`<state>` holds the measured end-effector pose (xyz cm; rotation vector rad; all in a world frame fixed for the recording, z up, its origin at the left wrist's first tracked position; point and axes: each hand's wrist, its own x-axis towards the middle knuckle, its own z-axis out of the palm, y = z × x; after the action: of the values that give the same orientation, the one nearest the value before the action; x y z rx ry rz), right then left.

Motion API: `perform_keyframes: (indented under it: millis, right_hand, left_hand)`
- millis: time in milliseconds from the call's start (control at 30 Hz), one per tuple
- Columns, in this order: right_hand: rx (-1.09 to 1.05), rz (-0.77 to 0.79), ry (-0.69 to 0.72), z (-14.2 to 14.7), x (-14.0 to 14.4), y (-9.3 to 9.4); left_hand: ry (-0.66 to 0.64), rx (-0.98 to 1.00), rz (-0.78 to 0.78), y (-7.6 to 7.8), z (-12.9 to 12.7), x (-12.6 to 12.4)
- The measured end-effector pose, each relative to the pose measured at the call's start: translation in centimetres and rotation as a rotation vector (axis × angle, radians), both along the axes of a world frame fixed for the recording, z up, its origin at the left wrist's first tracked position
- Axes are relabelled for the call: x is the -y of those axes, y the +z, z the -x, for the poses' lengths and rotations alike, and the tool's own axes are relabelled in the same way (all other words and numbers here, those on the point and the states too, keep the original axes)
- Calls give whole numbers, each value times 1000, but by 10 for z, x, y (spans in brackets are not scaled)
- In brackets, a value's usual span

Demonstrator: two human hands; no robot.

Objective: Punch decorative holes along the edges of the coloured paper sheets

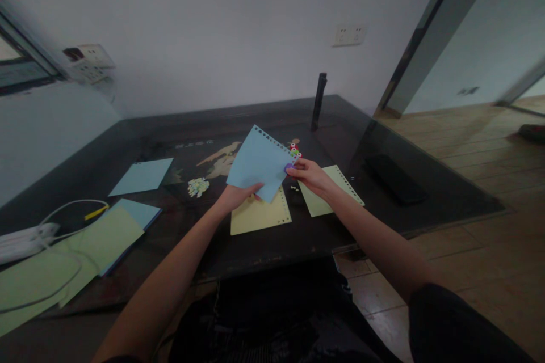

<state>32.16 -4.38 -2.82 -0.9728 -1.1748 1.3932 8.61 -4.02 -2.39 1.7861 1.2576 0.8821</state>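
Note:
My left hand point(240, 195) grips the lower edge of a light blue sheet of paper point(258, 161), thumb on top, holding it tilted above the table. A row of small punched holes runs along the sheet's upper right edge. At that edge's right corner, my right hand point(313, 176) is closed on a small purple paper punch point(290, 169). Just behind it stand red and green small objects with eye-like spots point(294, 151), partly hidden by the sheet. Beneath the blue sheet lies a yellow sheet point(259, 218), and another yellow sheet point(317, 201) with a punched edge lies under my right forearm.
A heap of paper cutouts point(198, 186) lies left of centre on the dark table point(238, 252). Further left are a blue sheet point(142, 176), stacked yellow paper point(106, 238) and a white power strip with cable point(25, 241). A black upright cylinder point(318, 102) and black phone-like slab point(394, 178) are at right.

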Motion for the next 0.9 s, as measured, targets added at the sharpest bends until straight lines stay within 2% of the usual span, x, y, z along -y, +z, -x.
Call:
perform_keyframes:
  millis: [900]
  right_hand:
    - [-85,-49,-30,5,1,5]
  left_hand:
    - [22,-20,-7,-4,1,-1]
